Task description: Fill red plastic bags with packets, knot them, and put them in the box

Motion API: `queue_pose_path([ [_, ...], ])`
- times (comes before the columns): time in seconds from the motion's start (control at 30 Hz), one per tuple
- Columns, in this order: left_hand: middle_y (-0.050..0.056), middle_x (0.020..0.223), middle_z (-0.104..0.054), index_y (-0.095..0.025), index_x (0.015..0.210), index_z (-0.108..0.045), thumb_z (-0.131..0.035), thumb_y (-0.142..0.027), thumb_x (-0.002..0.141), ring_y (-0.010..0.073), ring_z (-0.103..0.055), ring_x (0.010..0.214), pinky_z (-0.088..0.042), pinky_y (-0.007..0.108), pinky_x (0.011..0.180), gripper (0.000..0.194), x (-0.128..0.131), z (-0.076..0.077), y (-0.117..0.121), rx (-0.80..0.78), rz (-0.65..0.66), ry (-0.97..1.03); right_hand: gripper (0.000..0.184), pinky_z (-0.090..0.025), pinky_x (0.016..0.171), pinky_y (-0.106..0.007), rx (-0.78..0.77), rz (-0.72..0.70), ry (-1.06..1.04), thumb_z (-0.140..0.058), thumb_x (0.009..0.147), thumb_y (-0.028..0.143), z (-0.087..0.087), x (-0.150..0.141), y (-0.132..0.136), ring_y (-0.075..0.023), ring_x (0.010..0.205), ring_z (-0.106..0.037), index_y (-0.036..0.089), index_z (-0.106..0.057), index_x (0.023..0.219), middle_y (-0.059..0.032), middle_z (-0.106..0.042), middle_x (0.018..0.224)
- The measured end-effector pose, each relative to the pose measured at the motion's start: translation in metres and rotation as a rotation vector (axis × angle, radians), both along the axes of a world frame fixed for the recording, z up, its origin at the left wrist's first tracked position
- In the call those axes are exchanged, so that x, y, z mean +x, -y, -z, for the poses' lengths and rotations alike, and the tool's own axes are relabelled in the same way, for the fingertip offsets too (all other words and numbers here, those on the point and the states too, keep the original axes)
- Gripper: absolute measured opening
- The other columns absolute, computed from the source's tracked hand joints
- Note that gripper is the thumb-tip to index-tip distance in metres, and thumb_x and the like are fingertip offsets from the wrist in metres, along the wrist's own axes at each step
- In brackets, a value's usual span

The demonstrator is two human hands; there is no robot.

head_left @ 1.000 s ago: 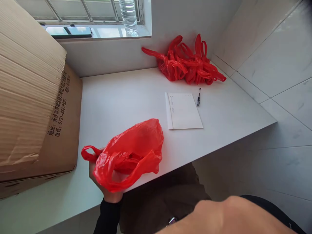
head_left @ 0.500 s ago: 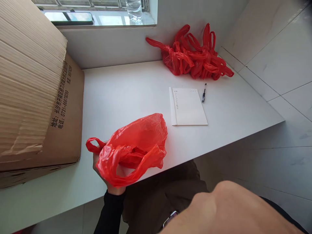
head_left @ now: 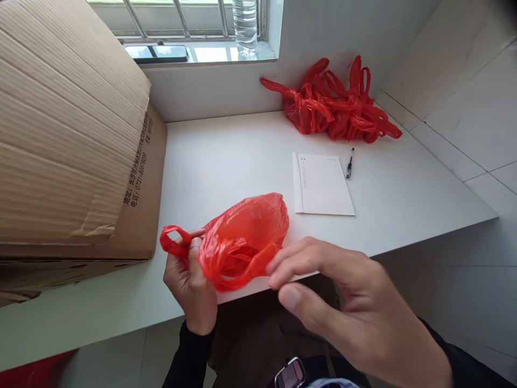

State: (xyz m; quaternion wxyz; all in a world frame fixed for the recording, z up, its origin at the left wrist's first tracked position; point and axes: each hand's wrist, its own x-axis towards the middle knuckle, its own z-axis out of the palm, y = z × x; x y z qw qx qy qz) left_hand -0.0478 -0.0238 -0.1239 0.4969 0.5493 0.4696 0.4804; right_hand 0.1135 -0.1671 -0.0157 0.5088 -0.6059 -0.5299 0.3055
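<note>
A red plastic bag point(head_left: 250, 237) lies with its mouth gaping at the front of the white table, with folded red plastic inside. My left hand point(head_left: 194, 280) is closed on the bag's left side, thumb on top, and one handle loop sticks out beyond the fingers. Over the table's front edge, my right hand point(head_left: 339, 296) reaches in from the right. Its thumb and fingers are apart, and the fingertips are at the bag's right rim; whether they touch it I cannot make out.
A large cardboard box point(head_left: 133, 237) stands on the left. Several knotted red bags point(head_left: 335, 110) are heaped at the back right. A notebook point(head_left: 326, 186) and a pen point(head_left: 349, 164) lie mid-table. The sill holds a water bottle point(head_left: 245, 29) and a phone point(head_left: 161, 53).
My right hand has come from the lower right, close to the camera, to the bag's right rim. More of my left hand shows. The view has shifted a little.
</note>
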Motion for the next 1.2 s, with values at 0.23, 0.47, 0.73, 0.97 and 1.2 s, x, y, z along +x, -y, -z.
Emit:
queue_pose_path([
  [0.23, 0.0, 0.101, -0.067, -0.027, 0.099, -0.076, -0.066, -0.035, 0.099, 0.0193, -0.062, 0.099, -0.05, 0.032, 0.091, 0.012, 0.003, -0.056, 0.024, 0.181, -0.083, 0.028, 0.05, -0.053, 0.109, -0.049, -0.006, 0.148, 0.475, -0.063, 0.099, 0.033, 0.023, 0.003, -0.016, -0.0274, 0.131, -0.055, 0.025, -0.046, 0.146, -0.0106, -0.059, 0.143],
  [0.47, 0.001, 0.112, -0.065, -0.026, 0.093, -0.075, -0.062, -0.029, 0.102, 0.0209, -0.058, 0.117, -0.046, 0.033, 0.104, 0.016, 0.004, -0.083, 0.026, 0.272, 0.088, 0.041, 0.043, -0.054, 0.098, -0.041, 0.235, 0.127, 0.544, -0.054, 0.091, 0.0, 0.012, 0.011, -0.037, -0.0235, 0.109, -0.062, 0.025, -0.066, 0.123, -0.0057, -0.069, 0.115],
  [0.73, -0.002, 0.062, -0.054, -0.024, 0.091, -0.069, -0.048, -0.036, 0.107, 0.0183, -0.067, 0.072, -0.059, 0.038, 0.085, 0.029, 0.003, -0.115, 0.007, -0.04, 0.356, 0.356, 0.009, -0.056, 0.073, -0.031, 0.13, 0.402, 0.383, -0.067, 0.099, 0.035, -0.014, 0.036, -0.017, -0.0169, 0.085, -0.068, 0.031, -0.075, 0.101, 0.0011, -0.073, 0.1],
  [0.97, -0.003, 0.069, -0.052, -0.027, 0.11, -0.066, -0.06, -0.038, 0.1, 0.0127, -0.05, 0.058, -0.05, 0.023, 0.055, 0.016, 0.025, -0.126, 0.022, -0.065, 0.644, -0.029, 0.022, -0.058, 0.067, -0.018, 0.156, 0.246, 0.259, -0.075, 0.093, 0.029, -0.037, 0.022, -0.019, -0.0095, 0.078, -0.072, 0.03, -0.068, 0.113, 0.0065, -0.076, 0.099],
  [1.2, 0.0, 0.104, -0.064, -0.026, 0.105, -0.06, -0.066, -0.01, 0.081, 0.0172, -0.064, 0.09, -0.057, 0.026, 0.076, 0.03, 0.031, -0.144, 0.036, 0.193, 0.913, -0.345, 0.017, -0.056, 0.086, -0.015, 0.356, -0.034, 0.415, -0.07, 0.091, 0.011, -0.044, 0.016, -0.022, -0.0083, 0.095, -0.065, 0.022, -0.076, 0.102, -0.0013, -0.065, 0.109],
])
